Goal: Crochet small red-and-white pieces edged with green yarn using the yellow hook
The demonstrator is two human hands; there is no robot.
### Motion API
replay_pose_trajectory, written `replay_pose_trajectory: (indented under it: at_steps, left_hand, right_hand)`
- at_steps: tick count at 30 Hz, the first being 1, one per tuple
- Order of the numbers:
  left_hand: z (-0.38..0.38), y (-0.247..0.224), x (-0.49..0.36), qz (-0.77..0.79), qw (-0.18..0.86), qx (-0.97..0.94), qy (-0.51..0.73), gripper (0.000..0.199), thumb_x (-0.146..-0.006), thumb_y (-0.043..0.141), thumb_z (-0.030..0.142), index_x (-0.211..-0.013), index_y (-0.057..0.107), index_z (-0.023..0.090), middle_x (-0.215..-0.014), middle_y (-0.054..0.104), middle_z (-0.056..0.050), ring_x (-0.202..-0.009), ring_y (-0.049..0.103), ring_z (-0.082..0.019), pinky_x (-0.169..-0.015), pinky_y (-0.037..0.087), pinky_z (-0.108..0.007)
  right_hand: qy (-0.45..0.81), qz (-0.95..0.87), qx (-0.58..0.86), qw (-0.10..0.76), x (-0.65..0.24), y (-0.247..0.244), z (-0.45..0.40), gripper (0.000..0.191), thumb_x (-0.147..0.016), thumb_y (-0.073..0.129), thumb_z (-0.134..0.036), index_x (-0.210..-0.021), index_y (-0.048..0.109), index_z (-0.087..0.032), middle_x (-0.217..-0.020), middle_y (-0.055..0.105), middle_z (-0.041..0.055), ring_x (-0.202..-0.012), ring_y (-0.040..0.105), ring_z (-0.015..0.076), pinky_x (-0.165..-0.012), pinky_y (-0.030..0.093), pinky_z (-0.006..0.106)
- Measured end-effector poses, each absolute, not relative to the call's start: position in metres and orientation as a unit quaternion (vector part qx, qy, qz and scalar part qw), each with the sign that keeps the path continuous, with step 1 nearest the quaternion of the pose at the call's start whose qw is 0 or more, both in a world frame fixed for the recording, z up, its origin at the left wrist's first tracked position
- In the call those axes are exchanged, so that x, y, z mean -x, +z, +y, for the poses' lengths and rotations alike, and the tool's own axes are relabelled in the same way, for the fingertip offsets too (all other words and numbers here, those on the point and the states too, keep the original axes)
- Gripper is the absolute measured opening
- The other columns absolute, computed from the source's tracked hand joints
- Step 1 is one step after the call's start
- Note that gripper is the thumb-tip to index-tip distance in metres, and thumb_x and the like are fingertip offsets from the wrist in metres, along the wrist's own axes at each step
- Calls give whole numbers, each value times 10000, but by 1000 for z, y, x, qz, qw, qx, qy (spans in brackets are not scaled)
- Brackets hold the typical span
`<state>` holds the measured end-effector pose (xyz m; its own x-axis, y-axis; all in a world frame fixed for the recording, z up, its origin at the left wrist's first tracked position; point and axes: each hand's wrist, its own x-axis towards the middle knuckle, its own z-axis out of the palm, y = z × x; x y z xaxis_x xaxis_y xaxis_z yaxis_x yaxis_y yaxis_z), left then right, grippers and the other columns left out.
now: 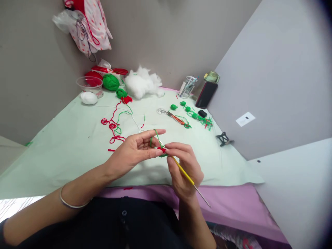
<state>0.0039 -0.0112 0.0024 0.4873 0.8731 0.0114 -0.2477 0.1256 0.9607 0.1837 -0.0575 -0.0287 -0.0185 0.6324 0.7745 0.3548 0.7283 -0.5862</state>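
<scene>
My left hand (137,147) pinches a small red and green crochet piece (162,150) between thumb and fingers, its index finger stretched out with green yarn looped over it. In my right hand (184,166) is a crochet hook (183,171) with a yellow handle; its metal tip meets the piece, and its thin rear end points down to the right. The fingertips of both hands nearly meet at the piece. Tangled red yarn (112,126) and a strand of green yarn lie on the table beyond my left hand.
White stuffing (142,83), a green yarn ball (111,82) and a plastic tub (90,84) stand at the back left. Orange-handled scissors (177,118), green crocheted pieces (194,116), a clear cup (187,88), a phone (206,95) and a black stand (224,139) are farther right.
</scene>
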Motion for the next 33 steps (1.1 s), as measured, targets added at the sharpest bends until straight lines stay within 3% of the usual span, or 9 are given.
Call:
replay_pose_trajectory:
  at_steps: [5, 10, 14, 23, 29, 33]
  left_hand:
    - [-15, 2, -8, 301, 674, -515, 435, 565, -824, 846, 215, -1363, 677, 216, -894, 670, 31, -865, 648, -108, -857, 534, -254]
    - [-21, -2, -13, 326, 528, -592, 514, 503, -879, 777, 193, -1368, 657, 201, -883, 666, 20, -874, 633, -121, -903, 531, -274]
    - [-22, -9, -14, 338, 388, -659, 549, 365, -913, 717, 143, -1268, 699, 227, -945, 683, -1, -910, 634, -136, -968, 513, -304]
    - [-17, -15, -10, 317, 249, -715, 570, 236, -924, 681, 60, -1098, 695, 218, -1075, 743, -38, -995, 683, -154, -1035, 527, -336]
    - [-16, -15, -7, 286, 116, -754, 580, 474, -927, 674, 35, -1359, 631, 227, -1013, 769, -29, -968, 699, -174, -921, 570, -333]
    - [-17, -15, -5, 305, 121, -758, 564, 430, -942, 681, 88, -1342, 656, 243, -1037, 795, -44, -941, 710, -193, -896, 575, -361]
  right_hand:
    - [-100, -723, 331, 598, -176, -35, -54, 364, -876, 684, 38, -1185, 720, -149, -1149, 762, 142, -1038, 727, 212, -855, 629, 363]
    - [-180, -701, 354, 593, -166, -43, -56, 338, -904, 645, 5, -1198, 705, -151, -1140, 769, 145, -1053, 732, 222, -860, 639, 373]
    - [-164, -704, 354, 594, -163, -46, -60, 303, -924, 605, -16, -1185, 688, -146, -1152, 755, 166, -1080, 735, 234, -854, 657, 388]
    - [-51, -706, 358, 609, -159, -46, -68, 295, -956, 555, -52, -1205, 667, -164, -1197, 745, 164, -1068, 767, 236, -839, 690, 391]
    - [12, -695, 363, 621, -158, -39, -72, 271, -949, 538, -48, -1150, 670, -173, -1185, 742, 143, -1056, 769, 231, -835, 681, 377]
    - [64, -689, 358, 626, -160, -34, -73, 264, -959, 519, -49, -1130, 664, -191, -1165, 746, 125, -1033, 762, 215, -857, 671, 388]
